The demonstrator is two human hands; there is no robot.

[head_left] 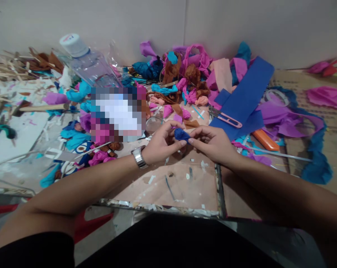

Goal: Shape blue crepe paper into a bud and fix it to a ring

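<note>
A small crumpled piece of dark blue crepe paper is held above the table between both my hands. My left hand, with a metal-band watch on its wrist, pinches the paper from the left. On the other side, thumb and fingers of my right hand close on its right end. Pink thread snips lie just beyond my right hand, on flat strips of blue crepe paper.
A clear plastic bottle with a white cap stands tilted behind a pixelated patch. Twisted pink, brown and teal paper pieces heap along the wall. An orange-handled tool and a roll of tape lie right. Thin wooden sticks pile far left.
</note>
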